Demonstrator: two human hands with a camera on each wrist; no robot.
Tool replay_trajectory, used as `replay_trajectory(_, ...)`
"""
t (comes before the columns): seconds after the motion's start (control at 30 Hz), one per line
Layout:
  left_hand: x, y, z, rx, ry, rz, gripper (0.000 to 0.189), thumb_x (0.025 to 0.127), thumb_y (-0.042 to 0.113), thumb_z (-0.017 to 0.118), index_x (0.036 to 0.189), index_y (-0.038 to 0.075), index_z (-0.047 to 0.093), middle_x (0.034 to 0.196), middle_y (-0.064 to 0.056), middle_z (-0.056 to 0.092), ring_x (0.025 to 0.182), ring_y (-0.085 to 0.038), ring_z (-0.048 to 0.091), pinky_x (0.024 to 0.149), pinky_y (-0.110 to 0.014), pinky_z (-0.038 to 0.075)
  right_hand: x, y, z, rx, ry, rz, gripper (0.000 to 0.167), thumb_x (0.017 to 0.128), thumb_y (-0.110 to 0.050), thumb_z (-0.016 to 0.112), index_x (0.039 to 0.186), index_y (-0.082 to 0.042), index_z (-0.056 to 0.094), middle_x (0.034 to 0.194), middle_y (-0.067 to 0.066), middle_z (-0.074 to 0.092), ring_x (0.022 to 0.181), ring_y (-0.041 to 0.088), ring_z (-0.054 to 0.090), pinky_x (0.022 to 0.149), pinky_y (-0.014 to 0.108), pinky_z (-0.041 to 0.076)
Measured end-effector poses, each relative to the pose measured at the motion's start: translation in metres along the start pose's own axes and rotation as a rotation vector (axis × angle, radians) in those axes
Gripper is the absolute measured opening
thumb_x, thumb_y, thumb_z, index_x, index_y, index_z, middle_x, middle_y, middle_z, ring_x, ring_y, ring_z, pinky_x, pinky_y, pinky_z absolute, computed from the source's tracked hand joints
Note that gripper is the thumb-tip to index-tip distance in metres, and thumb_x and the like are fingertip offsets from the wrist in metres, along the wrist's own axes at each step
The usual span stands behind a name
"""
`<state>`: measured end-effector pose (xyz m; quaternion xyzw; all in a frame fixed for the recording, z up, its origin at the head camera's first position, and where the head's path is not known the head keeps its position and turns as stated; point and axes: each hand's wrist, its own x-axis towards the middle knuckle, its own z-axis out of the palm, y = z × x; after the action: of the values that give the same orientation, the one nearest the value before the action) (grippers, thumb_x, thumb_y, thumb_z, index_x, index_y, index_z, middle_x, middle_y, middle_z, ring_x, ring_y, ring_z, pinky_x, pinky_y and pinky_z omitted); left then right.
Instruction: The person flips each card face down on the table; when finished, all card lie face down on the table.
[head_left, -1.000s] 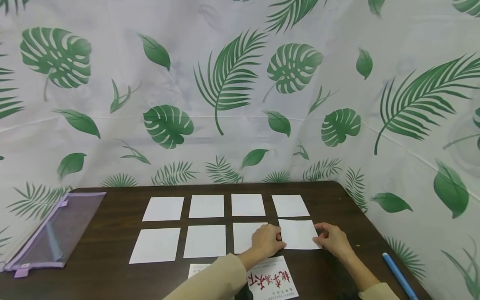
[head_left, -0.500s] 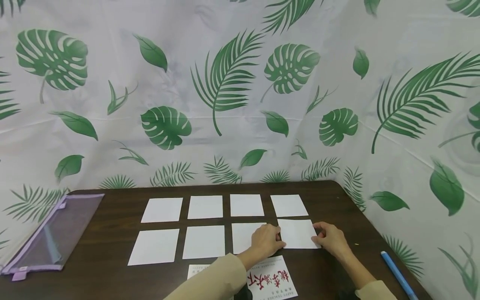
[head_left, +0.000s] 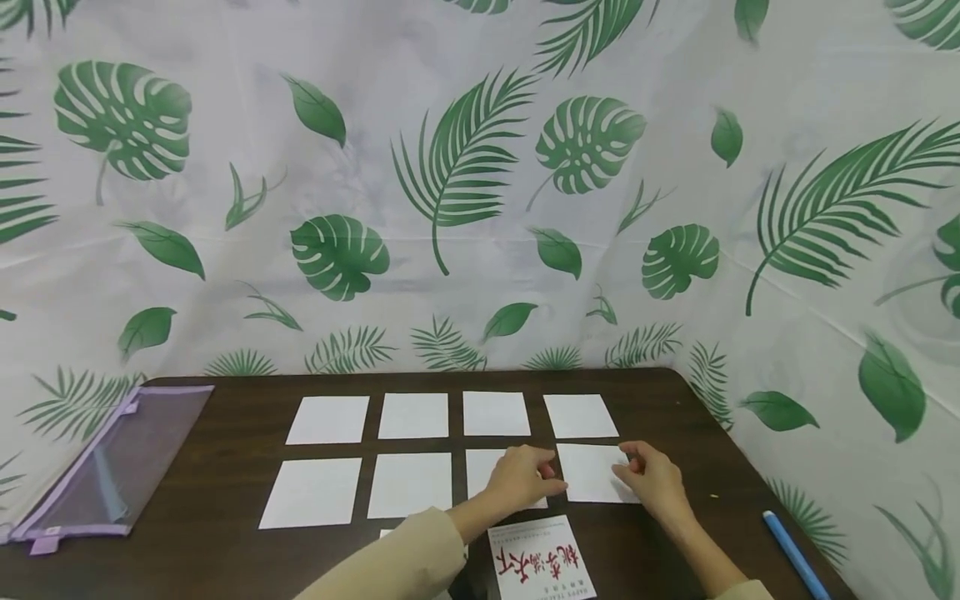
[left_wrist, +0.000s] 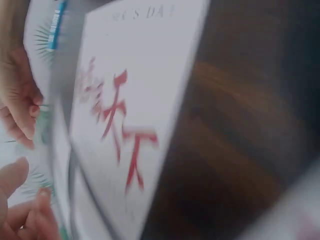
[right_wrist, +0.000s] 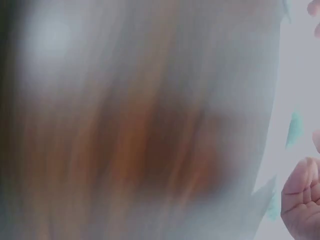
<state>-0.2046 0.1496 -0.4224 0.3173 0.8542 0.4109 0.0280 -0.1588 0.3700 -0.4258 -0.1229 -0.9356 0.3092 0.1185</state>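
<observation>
White square cards lie face-blank in two rows on the dark wood table (head_left: 210,500). My left hand (head_left: 517,482) is over the third card (head_left: 480,477) of the front row and partly covers it; its fingertips are by the left edge of the rightmost front card (head_left: 595,473). Over that card's right side is my right hand (head_left: 656,485), thumb and fingers loosely bent with a gap between them. Neither hand grips the card, which lies flat. Closer to me sits a card with red characters (head_left: 542,560), upside down in the head view and large in the left wrist view.
A purple-edged mesh zip pouch (head_left: 150,458) lies at the table's left. A blue pen (head_left: 795,554) is near the right edge. Behind the table hangs a leaf-printed cloth (head_left: 465,292). Another card is mostly hidden under my left sleeve (head_left: 405,554).
Both hands have let go of the rightmost front card's edges. My left hand has drawn back slightly left, and my right hand has shifted a little left over the card.
</observation>
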Motion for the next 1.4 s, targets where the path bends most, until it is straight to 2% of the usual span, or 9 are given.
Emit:
replay_trajectory(0.1, -0.013, -0.005, -0.029, -0.111, -0.053, -0.013, 0.043, 0.077, 0.02, 0.076, 0.112, -0.002, 0.066, 0.083, -0.006, 0.071, 0.068, -0.007, 0.062, 0.056, -0.016, 0.046, -0.005, -0.026, 0.01, 0.11, 0.008, -0.041, 0.03, 0.08, -0.006, 0.071, 0.108, 0.002, 0.064, 0.072, 0.004, 0.053, 0.057, 0.011, 0.047, 0.05, 0.022, 0.038)
replay_trajectory(0.27, -0.043, -0.023, -0.072, -0.173, -0.112, -0.058, 0.043, 0.077, 0.02, 0.076, 0.113, -0.001, 0.065, 0.089, -0.007, 0.069, 0.076, -0.013, 0.064, 0.063, -0.02, 0.05, -0.023, -0.064, 0.034, 0.268, -0.086, -0.086, 0.027, 0.078, -0.004, 0.073, 0.104, -0.001, 0.066, 0.07, 0.001, 0.054, 0.056, 0.007, 0.046, 0.05, 0.02, 0.04)
replay_trajectory(0.37, -0.063, -0.036, -0.089, -0.173, -0.121, -0.099, 0.043, 0.076, 0.021, 0.077, 0.112, -0.001, 0.065, 0.092, -0.007, 0.067, 0.078, -0.013, 0.063, 0.066, -0.022, 0.05, -0.037, -0.082, 0.048, 0.306, -0.176, -0.136, 0.027, 0.076, -0.004, 0.074, 0.102, -0.002, 0.066, 0.071, 0.0, 0.054, 0.057, 0.006, 0.046, 0.051, 0.019, 0.041)
replay_trajectory(0.53, -0.095, -0.056, -0.109, -0.139, -0.094, -0.125, 0.041, 0.074, 0.018, 0.078, 0.108, -0.001, 0.065, 0.09, -0.006, 0.065, 0.076, -0.013, 0.062, 0.063, -0.022, 0.049, -0.055, -0.103, 0.069, 0.289, -0.305, -0.268, 0.027, 0.077, -0.01, 0.075, 0.101, -0.001, 0.066, 0.071, -0.003, 0.054, 0.057, 0.001, 0.046, 0.052, 0.019, 0.041)
replay_trajectory(0.8, -0.129, -0.076, -0.119, -0.129, -0.085, -0.173, 0.039, 0.071, 0.012, 0.08, 0.104, -0.002, 0.064, 0.081, -0.002, 0.058, 0.066, -0.007, 0.055, 0.058, -0.02, 0.046, -0.067, -0.117, 0.087, 0.255, -0.432, -0.381, 0.03, 0.074, -0.008, 0.076, 0.101, 0.001, 0.065, 0.073, -0.002, 0.052, 0.059, 0.0, 0.044, 0.051, 0.019, 0.042)
replay_trajectory(1.03, -0.143, -0.084, -0.115, -0.069, -0.067, -0.171, 0.042, 0.066, 0.009, 0.083, 0.101, 0.0, 0.063, 0.075, 0.001, 0.055, 0.061, -0.002, 0.051, 0.053, -0.019, 0.044, -0.07, -0.126, 0.095, 0.082, -0.471, -0.48, 0.039, 0.067, -0.016, 0.082, 0.098, -0.004, 0.062, 0.076, -0.005, 0.05, 0.063, 0.002, 0.041, 0.055, 0.019, 0.038)
replay_trajectory(1.17, -0.148, -0.085, -0.114, -0.007, -0.045, -0.15, 0.04, 0.065, 0.009, 0.083, 0.099, 0.002, 0.063, 0.072, 0.004, 0.052, 0.06, -0.001, 0.047, 0.053, -0.019, 0.041, -0.073, -0.131, 0.098, 0.025, -0.491, -0.49, 0.038, 0.068, -0.018, 0.082, 0.096, -0.008, 0.058, 0.079, -0.004, 0.049, 0.065, 0.003, 0.04, 0.056, 0.02, 0.037)
replay_trajectory(1.27, -0.151, -0.085, -0.114, 0.029, -0.037, -0.15, 0.039, 0.064, 0.01, 0.082, 0.097, 0.004, 0.063, 0.071, 0.006, 0.051, 0.06, -0.001, 0.046, 0.053, -0.02, 0.039, -0.075, -0.132, 0.1, 0.019, -0.509, -0.479, 0.037, 0.068, -0.019, 0.081, 0.094, -0.009, 0.055, 0.08, -0.003, 0.048, 0.065, 0.005, 0.04, 0.056, 0.02, 0.037)
replay_trajectory(1.4, -0.154, -0.085, -0.113, 0.099, -0.02, -0.158, 0.036, 0.064, 0.013, 0.083, 0.092, 0.01, 0.061, 0.077, 0.006, 0.049, 0.068, -0.004, 0.044, 0.059, -0.022, 0.039, -0.078, -0.133, 0.104, 0.032, -0.517, -0.454, 0.039, 0.067, -0.018, 0.082, 0.091, -0.011, 0.052, 0.08, -0.003, 0.047, 0.065, 0.006, 0.04, 0.054, 0.02, 0.036)
